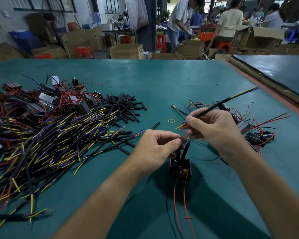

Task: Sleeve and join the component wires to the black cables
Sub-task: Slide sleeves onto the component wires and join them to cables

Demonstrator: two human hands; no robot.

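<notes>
A teal-green desk (162, 80) carries on its left a broad heap of black cables (50, 144) with yellow and blue wire ends. At the far left lies a pile of black box-shaped components (41, 100) trailing red wires. Short black sleeve tubes (126, 107) lie right of that pile, and a smaller cluster of components (255, 133) sits at the right. Near the middle, the left hand (155, 149) pinches the top of a sleeved wire (178, 149) rising from one small black component (179, 167) just below it. The right hand (216, 133) grips a thin black cable (214, 107) slanting to the far right. A yellow rubber band (171, 120) lies beyond the hands.
</notes>
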